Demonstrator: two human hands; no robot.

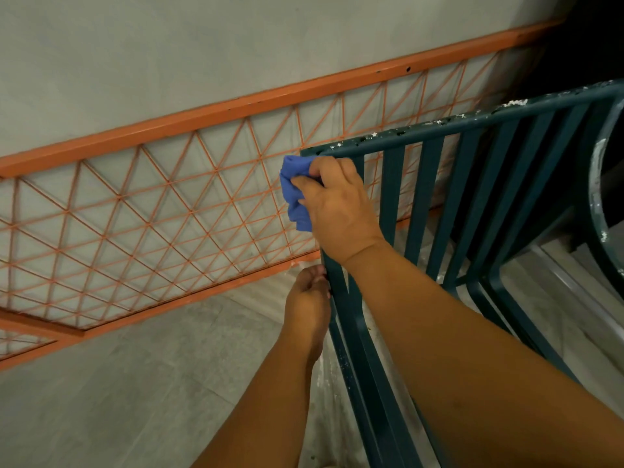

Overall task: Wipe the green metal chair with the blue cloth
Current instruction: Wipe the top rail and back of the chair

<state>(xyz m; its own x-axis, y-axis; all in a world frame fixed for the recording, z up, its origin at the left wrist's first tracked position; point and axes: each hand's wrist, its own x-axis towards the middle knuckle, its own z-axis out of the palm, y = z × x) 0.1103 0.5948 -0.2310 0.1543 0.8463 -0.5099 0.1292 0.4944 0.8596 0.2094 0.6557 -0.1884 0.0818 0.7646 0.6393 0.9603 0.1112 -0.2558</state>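
Observation:
The green metal chair (pixel 435 197) fills the right half of the view, its slatted back tilted and its top rail speckled with white flakes. My right hand (pixel 337 204) is shut on the bunched blue cloth (pixel 295 194) and presses it against the chair's left upright, just under the top left corner. Lower down, my left hand (pixel 309 305) grips the same upright's edge with its fingers curled around the bar. Part of the cloth is hidden under my right fingers.
An orange metal frame with a diagonal wire lattice (pixel 169 211) leans against the grey wall to the left of the chair. Grey floor (pixel 135 400) lies below it. A round dark-green rim (pixel 597 204) curves at the far right edge.

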